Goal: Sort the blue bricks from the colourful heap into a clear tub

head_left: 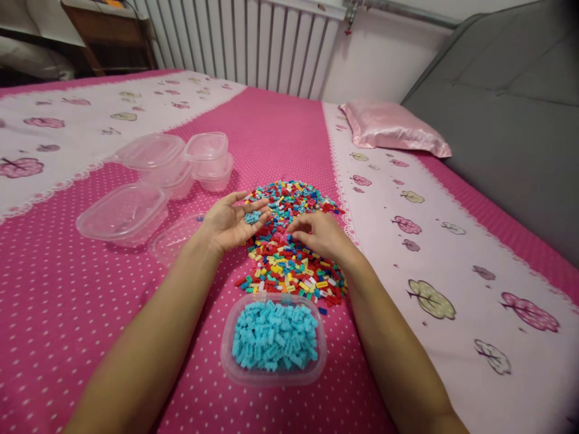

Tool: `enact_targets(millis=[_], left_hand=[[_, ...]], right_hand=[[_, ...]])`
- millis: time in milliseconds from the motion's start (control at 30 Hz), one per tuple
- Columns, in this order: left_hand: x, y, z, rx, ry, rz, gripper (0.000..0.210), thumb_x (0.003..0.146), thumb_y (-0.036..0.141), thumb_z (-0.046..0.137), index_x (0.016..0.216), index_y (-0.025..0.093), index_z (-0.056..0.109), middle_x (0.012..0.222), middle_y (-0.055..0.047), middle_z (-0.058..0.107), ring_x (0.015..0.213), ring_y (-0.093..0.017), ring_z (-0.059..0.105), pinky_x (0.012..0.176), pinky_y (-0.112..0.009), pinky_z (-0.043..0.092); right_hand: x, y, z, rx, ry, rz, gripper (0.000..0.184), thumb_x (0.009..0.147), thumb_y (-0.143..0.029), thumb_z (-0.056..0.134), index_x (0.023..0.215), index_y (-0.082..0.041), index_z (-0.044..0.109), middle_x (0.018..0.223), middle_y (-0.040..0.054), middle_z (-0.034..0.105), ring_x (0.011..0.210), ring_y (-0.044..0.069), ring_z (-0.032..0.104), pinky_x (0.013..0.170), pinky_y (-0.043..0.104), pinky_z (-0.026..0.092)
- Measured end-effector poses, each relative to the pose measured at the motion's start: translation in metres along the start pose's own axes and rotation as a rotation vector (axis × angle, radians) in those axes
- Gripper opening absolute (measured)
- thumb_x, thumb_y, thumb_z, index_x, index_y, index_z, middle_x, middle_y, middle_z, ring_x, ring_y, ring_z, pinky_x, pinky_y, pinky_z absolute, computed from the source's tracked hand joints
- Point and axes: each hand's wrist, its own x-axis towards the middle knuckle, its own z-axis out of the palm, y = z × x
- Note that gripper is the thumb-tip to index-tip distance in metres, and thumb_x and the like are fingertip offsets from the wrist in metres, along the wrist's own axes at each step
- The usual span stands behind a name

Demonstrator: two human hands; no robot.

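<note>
My left hand (237, 222) is turned palm up at the left edge of a mixed heap of small toy building bricks (294, 268). Several light blue bricks (252, 217) rest on its fingers. Over the middle of the heap, my right hand (319, 234) has its thumb and fingertips drawn together in a pinch; whatever is between them is too small to make out. The heap mixes red, yellow, blue, green, white and light blue pieces. Nearer to me stands a clear plastic container (229, 361) filled with light blue bricks only.
Clear lidded containers (122, 211) stand to the left, some stacked. A loose clear lid (165, 241) lies partly behind my left wrist. A pink pillow (393, 128) rests at the far right on the pink bedspread (280, 120), beside a grey headboard (506, 102). A white radiator (244, 45) lines the back.
</note>
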Motion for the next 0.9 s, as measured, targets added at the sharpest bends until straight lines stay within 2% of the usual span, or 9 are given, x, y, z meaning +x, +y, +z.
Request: enact_targets(millis=[133, 267, 433, 567, 767, 900], left_hand=[[-0.0009, -0.0001, 0.0013, 0.005, 0.018, 0.018, 0.041, 0.091, 0.024, 0.04, 0.122, 0.001, 0.052, 0.074, -0.013, 0.066, 0.065, -0.021, 0.066, 0.056, -0.026, 0.059], [-0.0012, -0.0001, 0.0022, 0.013, 0.021, 0.03, 0.042, 0.091, 0.024, 0.039, 0.123, -0.001, 0.051, 0.078, -0.016, 0.067, 0.067, -0.021, 0.066, 0.058, -0.026, 0.059], [-0.0022, -0.0003, 0.0038, 0.008, 0.046, 0.038, 0.042, 0.091, 0.023, 0.039, 0.123, -0.001, 0.052, 0.077, -0.016, 0.066, 0.066, -0.021, 0.066, 0.056, -0.026, 0.059], [-0.0022, 0.0, 0.0044, -0.01, 0.058, 0.026, 0.04, 0.09, 0.023, 0.04, 0.122, 0.003, 0.053, 0.079, -0.015, 0.066, 0.065, -0.021, 0.066, 0.054, -0.027, 0.059], [-0.002, 0.0006, 0.0037, 0.004, 0.044, 0.03, 0.04, 0.091, 0.023, 0.04, 0.122, 0.001, 0.053, 0.078, -0.015, 0.066, 0.066, -0.021, 0.066, 0.056, -0.026, 0.059], [-0.0026, 0.0003, 0.0032, -0.008, 0.042, 0.028, 0.039, 0.089, 0.022, 0.041, 0.121, 0.003, 0.054, 0.078, -0.014, 0.067, 0.065, -0.021, 0.066, 0.055, -0.027, 0.059]], right_hand=[[-0.0024, 0.0026, 0.0009, -0.061, -0.186, -0.074, 0.027, 0.077, -0.007, 0.06, 0.092, -0.024, 0.075, 0.089, 0.0004, 0.075, 0.081, 0.016, 0.066, 0.077, 0.028, 0.048], [-0.0022, 0.0048, 0.0035, -0.07, -0.281, -0.134, 0.036, 0.076, -0.002, 0.054, 0.094, -0.026, 0.074, 0.096, -0.0006, 0.074, 0.089, 0.016, 0.066, 0.08, 0.027, 0.047], [-0.003, 0.0058, 0.0034, -0.08, -0.283, -0.134, 0.026, 0.075, -0.004, 0.056, 0.093, -0.019, 0.068, 0.089, 0.002, 0.071, 0.079, 0.014, 0.062, 0.069, 0.024, 0.043], [-0.0045, 0.004, 0.0017, -0.058, -0.266, -0.113, 0.019, 0.074, -0.005, 0.058, 0.088, -0.017, 0.062, 0.079, 0.0004, 0.066, 0.07, 0.012, 0.057, 0.063, 0.023, 0.037], [-0.004, 0.0013, 0.0025, -0.025, -0.252, -0.102, 0.013, 0.074, -0.004, 0.059, 0.078, -0.016, 0.058, 0.069, -0.0026, 0.06, 0.063, 0.01, 0.052, 0.061, 0.022, 0.034], [-0.0033, 0.0021, 0.0035, -0.003, -0.242, -0.105, 0.015, 0.076, -0.004, 0.057, 0.082, -0.016, 0.06, 0.07, -0.0021, 0.061, 0.065, 0.01, 0.054, 0.062, 0.022, 0.035]])
